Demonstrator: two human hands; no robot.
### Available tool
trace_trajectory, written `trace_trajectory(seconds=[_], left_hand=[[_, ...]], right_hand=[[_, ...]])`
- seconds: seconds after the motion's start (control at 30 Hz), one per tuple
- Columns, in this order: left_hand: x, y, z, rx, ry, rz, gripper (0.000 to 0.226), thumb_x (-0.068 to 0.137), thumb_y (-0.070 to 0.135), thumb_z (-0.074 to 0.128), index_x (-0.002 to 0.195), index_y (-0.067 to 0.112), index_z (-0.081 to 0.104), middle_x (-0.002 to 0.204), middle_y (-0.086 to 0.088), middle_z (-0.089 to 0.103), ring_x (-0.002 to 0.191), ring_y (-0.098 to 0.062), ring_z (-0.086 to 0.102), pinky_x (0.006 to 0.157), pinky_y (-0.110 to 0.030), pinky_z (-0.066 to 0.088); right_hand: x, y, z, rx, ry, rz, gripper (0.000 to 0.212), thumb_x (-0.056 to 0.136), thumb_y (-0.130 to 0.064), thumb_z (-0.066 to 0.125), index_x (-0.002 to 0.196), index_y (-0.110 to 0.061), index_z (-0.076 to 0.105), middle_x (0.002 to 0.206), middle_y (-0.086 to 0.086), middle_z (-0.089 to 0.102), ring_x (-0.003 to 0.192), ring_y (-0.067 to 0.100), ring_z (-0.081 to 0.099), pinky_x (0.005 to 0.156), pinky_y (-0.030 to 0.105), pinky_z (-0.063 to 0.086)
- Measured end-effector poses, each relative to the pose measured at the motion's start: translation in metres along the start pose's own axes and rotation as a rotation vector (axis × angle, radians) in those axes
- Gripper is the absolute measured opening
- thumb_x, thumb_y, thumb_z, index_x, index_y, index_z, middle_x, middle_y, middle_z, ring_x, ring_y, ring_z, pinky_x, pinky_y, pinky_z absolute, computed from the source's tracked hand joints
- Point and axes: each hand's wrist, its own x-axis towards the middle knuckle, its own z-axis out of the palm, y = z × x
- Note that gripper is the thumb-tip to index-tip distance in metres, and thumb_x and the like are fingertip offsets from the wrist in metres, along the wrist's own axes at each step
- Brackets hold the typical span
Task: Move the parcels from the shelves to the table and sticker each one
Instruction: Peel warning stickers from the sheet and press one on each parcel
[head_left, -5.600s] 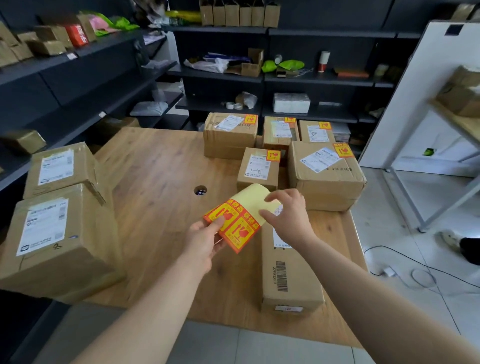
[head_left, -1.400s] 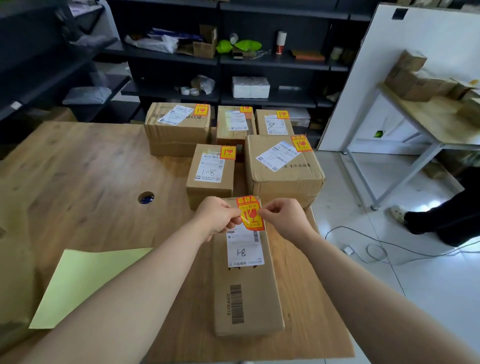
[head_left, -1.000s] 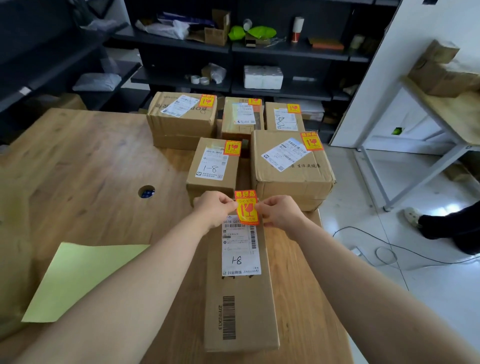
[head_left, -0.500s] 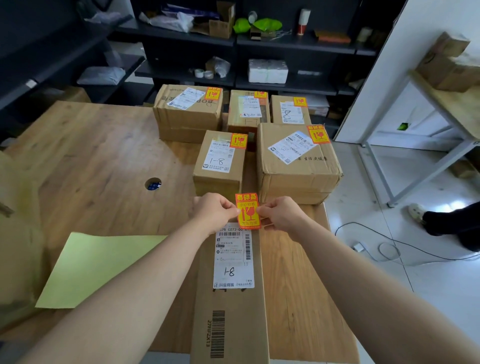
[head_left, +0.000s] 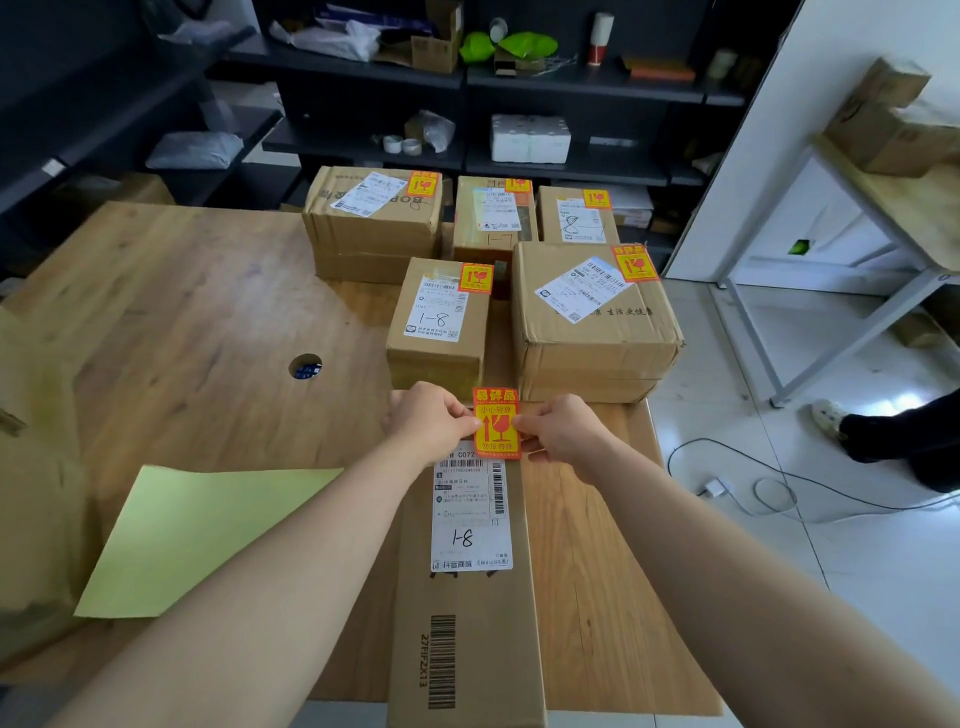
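Observation:
A long cardboard parcel (head_left: 467, 623) lies lengthwise at the near edge of the wooden table (head_left: 197, 322), with a white shipping label marked "1-8". A red and yellow fragile sticker (head_left: 496, 423) sits over the far end of that label. My left hand (head_left: 428, 418) pinches its left edge and my right hand (head_left: 563, 428) pinches its right edge. Beyond them stand several parcels, each bearing such a sticker, among them a small one (head_left: 439, 322) and a large one (head_left: 592, 322).
A yellow-green backing sheet (head_left: 208, 535) lies on the table at the left. Another box (head_left: 31, 493) fills the left edge. Dark shelves (head_left: 467, 78) with packages run behind. A second table (head_left: 893, 187), a cable on the floor and a person's foot (head_left: 831, 415) are at the right.
The backing sheet went from my hands to the table. Both hands brought one peeled sticker down onto the far end of the long parcel's label; in the last half second they barely move.

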Motion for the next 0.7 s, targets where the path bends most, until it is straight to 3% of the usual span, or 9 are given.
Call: trace_trajectory(seconds=[0.23,0.7], left_hand=[[0.0025,-0.0004,0.0028,0.051,0.019,0.009,0.015,0.08,0.041,0.074,0.074,0.027,0.071,0.106,0.006,0.064,0.116,-0.022,0.04,0.09,-0.038,0.038],[0.0029,0.0008,0.0047,0.075,0.04,0.021,0.018,0.078,0.041,0.076,0.068,0.028,0.067,0.104,0.007,0.063,0.112,-0.021,0.041,0.084,-0.036,0.036]], right_hand=[[-0.0005,0.0002,0.0006,-0.001,0.005,0.003,0.016,0.09,-0.013,0.065,0.076,-0.005,0.066,0.085,0.013,0.072,0.07,0.016,0.065,0.054,0.023,0.053],[0.003,0.0004,0.0024,-0.049,0.039,-0.002,0.017,0.089,-0.015,0.067,0.082,0.0,0.068,0.084,0.015,0.072,0.065,0.016,0.064,0.054,0.024,0.054]])
